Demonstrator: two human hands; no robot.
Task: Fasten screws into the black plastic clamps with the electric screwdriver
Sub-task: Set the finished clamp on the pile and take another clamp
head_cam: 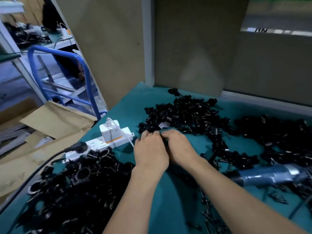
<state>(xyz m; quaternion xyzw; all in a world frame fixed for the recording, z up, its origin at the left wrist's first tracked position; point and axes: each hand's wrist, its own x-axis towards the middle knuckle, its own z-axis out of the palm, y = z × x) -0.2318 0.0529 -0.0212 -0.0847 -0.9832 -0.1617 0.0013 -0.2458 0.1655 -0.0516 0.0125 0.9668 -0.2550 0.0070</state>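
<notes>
A big heap of black plastic clamps (185, 115) lies on the green table (177, 191), reaching toward the far edge. My left hand (149, 149) and my right hand (179, 146) sit close together at the heap's near edge, fingers curled down into the black parts. What each hand holds is hidden under the fingers. The blue-grey electric screwdriver (270, 174) lies on the table to the right of my right forearm, apart from both hands. Black screws (207, 211) are scattered by my right forearm.
A second pile of black clamps (76, 191) fills the near left, a third pile (278, 137) the right. A white power strip (103, 142) with a charger and a black plug lies at the left edge. Cardboard boxes (42, 129) and a blue cart frame (84, 73) stand left of the table.
</notes>
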